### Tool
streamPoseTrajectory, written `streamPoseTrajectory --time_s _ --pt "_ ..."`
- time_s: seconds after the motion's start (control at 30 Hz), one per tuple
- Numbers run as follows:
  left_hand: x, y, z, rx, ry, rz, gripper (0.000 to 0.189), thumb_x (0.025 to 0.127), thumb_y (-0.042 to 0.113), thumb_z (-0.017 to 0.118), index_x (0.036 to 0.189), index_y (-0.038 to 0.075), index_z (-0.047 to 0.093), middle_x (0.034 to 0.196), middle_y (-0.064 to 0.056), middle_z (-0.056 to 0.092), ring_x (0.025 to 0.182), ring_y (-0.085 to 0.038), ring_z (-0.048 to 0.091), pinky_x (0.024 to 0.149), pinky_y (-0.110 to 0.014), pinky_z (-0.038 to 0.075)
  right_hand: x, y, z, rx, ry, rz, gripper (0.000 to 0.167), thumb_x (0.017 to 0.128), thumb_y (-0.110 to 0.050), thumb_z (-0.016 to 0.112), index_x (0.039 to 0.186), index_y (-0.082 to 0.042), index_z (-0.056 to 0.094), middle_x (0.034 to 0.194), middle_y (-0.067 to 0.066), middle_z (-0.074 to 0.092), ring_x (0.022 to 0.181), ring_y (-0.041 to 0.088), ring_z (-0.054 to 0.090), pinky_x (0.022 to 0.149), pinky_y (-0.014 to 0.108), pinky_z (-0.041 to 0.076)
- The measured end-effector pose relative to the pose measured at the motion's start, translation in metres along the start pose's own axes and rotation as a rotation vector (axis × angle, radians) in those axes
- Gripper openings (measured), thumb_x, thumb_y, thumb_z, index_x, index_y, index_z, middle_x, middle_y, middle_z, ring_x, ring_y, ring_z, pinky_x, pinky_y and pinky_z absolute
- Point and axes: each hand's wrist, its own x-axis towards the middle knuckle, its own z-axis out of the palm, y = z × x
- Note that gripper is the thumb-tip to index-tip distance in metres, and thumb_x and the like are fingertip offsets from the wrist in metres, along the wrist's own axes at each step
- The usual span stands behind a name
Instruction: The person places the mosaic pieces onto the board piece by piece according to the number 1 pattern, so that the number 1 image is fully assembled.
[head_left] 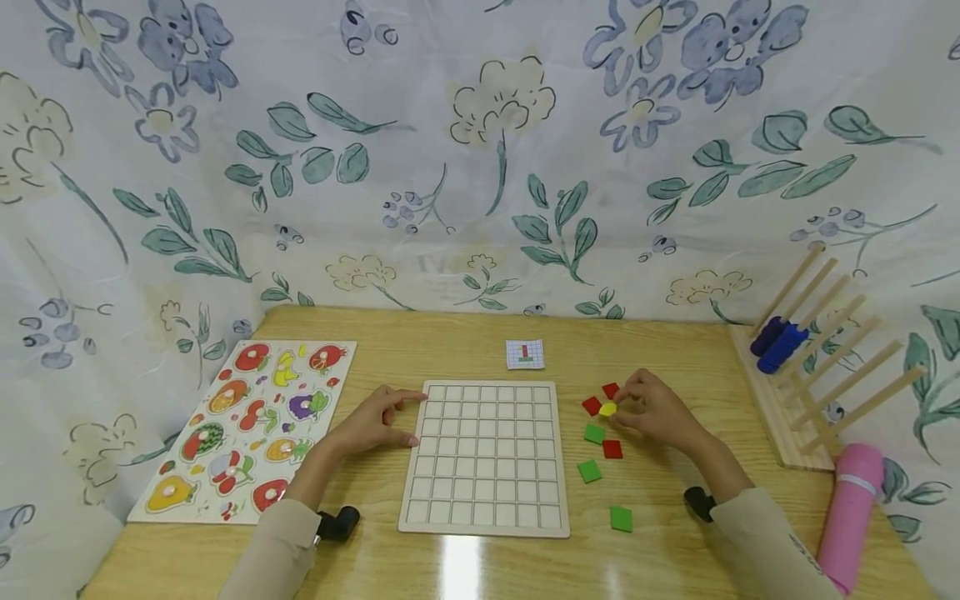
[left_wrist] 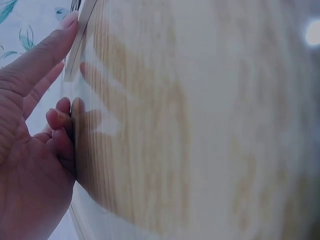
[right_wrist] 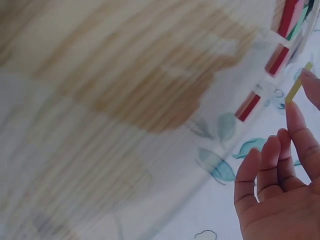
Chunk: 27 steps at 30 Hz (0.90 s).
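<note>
My right hand pinches a small yellow tile between thumb and index finger. In the right wrist view the yellow tile shows edge-on, lifted off the table. Three red tiles and three green tiles lie around and below it. At the left of a square wooden grid board, my left hand rests with index finger and thumb at the board's edge. The left wrist view shows the thumb against that edge and other fingers bent on the tabletop. The board's cells hold no tiles.
A small pattern card with a red and green figure lies behind the board. A fruit puzzle is at the left. At the right stand a wooden peg rack with blue pieces and a pink roll. Floral cloth hangs behind the table.
</note>
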Motion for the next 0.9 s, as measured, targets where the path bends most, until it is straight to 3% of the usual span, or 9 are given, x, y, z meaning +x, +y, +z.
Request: streamPoseTrajectory --time_s 0.47,0.9 --pt "-0.001 0.002 -0.002 0.002 0.004 -0.001 0.071 0.078 0.024 0.085 0.142 0.013 0.055 0.103 -0.011 0.040 0.081 -0.019 0.035 0.071 -0.031 0.034 0.008 -0.023 0.012 0.089 0.015 0.000 0.018 0.079 -0.012 0.084 0.092 -0.005 0.074 0.098 0.008 0.052 0.093 0.027 0.053 0.082 0.043 0.047" --pt "-0.002 0.003 -0.002 0.014 0.002 0.011 0.070 0.080 0.024 0.084 0.143 0.013 0.054 0.105 -0.012 0.041 0.079 -0.019 0.035 0.072 -0.032 0.034 0.017 -0.052 0.021 0.058 -0.003 -0.044 0.017 0.080 -0.013 0.083 0.092 -0.007 0.073 0.100 0.008 0.053 0.092 0.027 0.051 0.075 0.032 0.042"
